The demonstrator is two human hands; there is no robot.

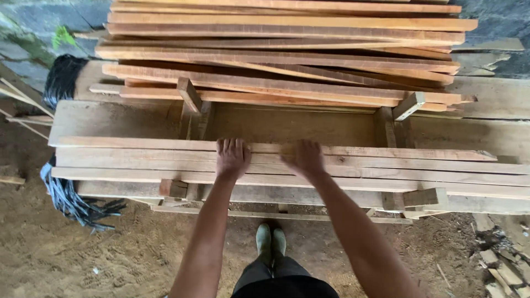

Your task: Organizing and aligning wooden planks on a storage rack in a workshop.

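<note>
both hands lie palm-down on the near stack of long sawn planks (353,165). the left hand (232,157) rests flat with its fingers (231,145) spread over the far edge of the top board; its grip is open, pressing down and closing on nothing. the right hand (305,157) lies just beside it and is blurred, so i cannot tell whether its fingers curl over the far edge or lie flat.

the planks run well out to either side of the hands, laid flat on short wooden crosspieces (425,197) over a rough low frame. judging by their length and thickness, a single board should be stiff and fairly heavy, prone to tipping if lifted off-centre. the faces look rough-sawn, so not slippery but likely splintery. the hands sit a little left of the boards' middle; a hold near mid-length, fingers hooked under the long edge, looks the steadiest.

beyond the hands, past a shallow gap, a taller and looser pile of reddish boards (287,55) is stacked at slightly different angles. left of the left hand a bundle of black strapping (72,201) hangs to the dirt floor (83,254), with another dark bundle (63,77) further off. below the hands, green boots (270,240) stand on the dirt, and wood scraps (499,259) lie off to the right. no containers are in view.
</note>
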